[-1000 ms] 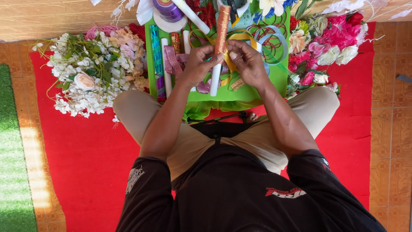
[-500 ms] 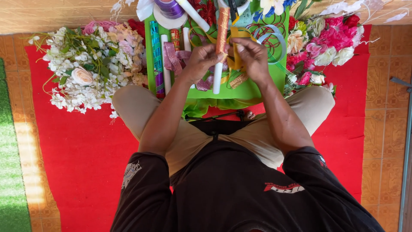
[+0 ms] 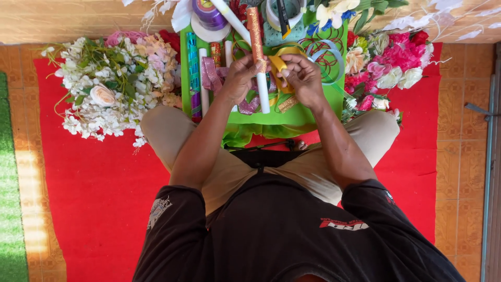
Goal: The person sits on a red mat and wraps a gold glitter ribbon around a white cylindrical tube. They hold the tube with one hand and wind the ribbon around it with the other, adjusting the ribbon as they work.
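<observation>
A heap of white artificial blossoms lies on the red mat. Beside it, a green tray holds ribbon rolls and tubes. Over the tray, the left hand grips a white stick wrapped in glittery orange ribbon; the right hand pinches yellow ribbon just beside it. Pink flowers lie rightmost.

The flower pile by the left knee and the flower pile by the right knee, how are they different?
The left flower pile is mostly white and cream with pale pink at the top; the right flower pile is bright pink and red with a few cream blooms. The left flower pile spreads wider over the red mat; the right flower pile looks smaller and tighter. Both lie on the mat beside the green tray, and neither hand touches them.
</observation>
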